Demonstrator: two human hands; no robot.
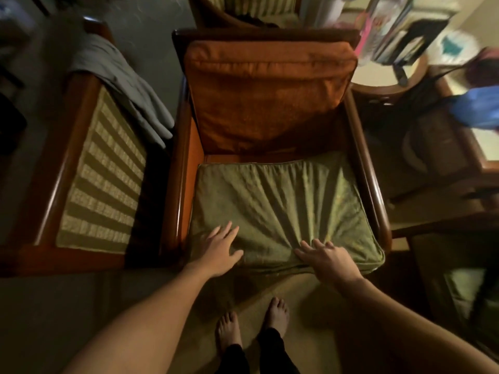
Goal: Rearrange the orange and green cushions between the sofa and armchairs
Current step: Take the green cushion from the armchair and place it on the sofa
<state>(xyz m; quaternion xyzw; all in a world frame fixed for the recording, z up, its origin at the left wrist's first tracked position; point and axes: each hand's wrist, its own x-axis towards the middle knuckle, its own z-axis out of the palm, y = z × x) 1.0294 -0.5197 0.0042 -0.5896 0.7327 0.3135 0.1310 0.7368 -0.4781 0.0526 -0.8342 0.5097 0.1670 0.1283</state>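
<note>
Head view: left hand [220,249] and right hand [328,259], each grip open, flat on green cushion [280,206] (seating it, apparently); next, press it back toward orange cushion [267,95].

No text, label, brand, number or sign can be read anywhere in this view. The clear bottle [383,25] and the pink-edged items [363,36] on the round side table [378,76] at upper right carry coloured patches, but motion blur smears them beyond reading. The white packet with a teal mark [453,47] further right is equally blurred, so nothing on it can be made out.
</note>
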